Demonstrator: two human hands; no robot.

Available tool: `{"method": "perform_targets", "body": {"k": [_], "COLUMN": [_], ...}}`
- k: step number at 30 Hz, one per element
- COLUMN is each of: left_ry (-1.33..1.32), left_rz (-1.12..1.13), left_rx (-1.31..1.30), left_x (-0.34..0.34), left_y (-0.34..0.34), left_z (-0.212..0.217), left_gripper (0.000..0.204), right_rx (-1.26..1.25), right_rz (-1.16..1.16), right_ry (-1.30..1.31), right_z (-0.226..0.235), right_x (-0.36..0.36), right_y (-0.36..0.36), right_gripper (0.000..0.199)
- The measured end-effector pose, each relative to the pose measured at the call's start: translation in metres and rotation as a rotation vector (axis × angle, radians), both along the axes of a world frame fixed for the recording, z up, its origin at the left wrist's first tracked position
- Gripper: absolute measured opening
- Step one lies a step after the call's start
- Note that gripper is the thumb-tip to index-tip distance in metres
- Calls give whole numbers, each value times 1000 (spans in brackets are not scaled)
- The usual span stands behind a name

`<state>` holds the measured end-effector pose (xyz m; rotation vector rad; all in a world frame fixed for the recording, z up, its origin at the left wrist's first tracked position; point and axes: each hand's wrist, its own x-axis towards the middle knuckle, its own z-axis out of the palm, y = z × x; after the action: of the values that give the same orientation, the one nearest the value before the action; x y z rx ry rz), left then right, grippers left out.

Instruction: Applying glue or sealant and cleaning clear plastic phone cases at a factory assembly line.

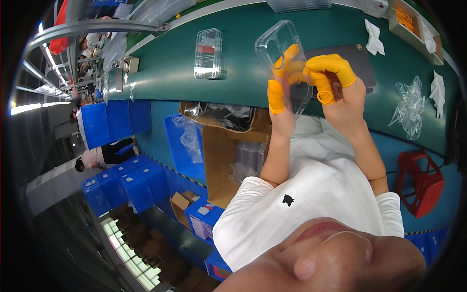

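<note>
Both hands, left [281, 104] and right [338, 85], in yellow finger cots, pinch a clear phone case [284, 61] held just above the green worktop [170, 63], its long axis running away from the body, right hand nearer its lower end, a clear box [209, 53] well left of the case.

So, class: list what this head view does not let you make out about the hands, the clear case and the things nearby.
- Clear case: lower edge hidden behind the left hand and right hand.
- Dark slab on the green belt: partly hidden by the right hand.
- Clear stack: contents too small to tell.
- Orange bits in the box: too small, cut off by the top edge.
</note>
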<state>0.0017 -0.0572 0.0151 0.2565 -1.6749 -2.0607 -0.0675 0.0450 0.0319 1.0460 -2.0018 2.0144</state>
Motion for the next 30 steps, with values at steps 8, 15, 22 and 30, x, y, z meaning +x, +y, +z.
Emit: {"method": "perform_targets", "body": {"k": [8, 15, 22, 30], "left_ry": [122, 273, 298, 91], "left_rz": [331, 348, -175, -535], "left_rx": [54, 606, 955, 1028], "left_x": [-5, 22, 17, -2], "left_y": [-20, -68, -57, -7], "left_z": [-5, -2, -1, -17], "left_gripper": [85, 87, 95, 101], "right_rx": [-77, -267, 487, 1315], "right_rz": [404, 312, -711, -974], "right_ry": [-295, -488, -155, 44], "right_z": [-18, -18, -34, -100], "right_x": [25, 15, -61, -80], "right_y": [17, 102, 243, 237], "right_gripper": [25, 10, 36, 36]}}
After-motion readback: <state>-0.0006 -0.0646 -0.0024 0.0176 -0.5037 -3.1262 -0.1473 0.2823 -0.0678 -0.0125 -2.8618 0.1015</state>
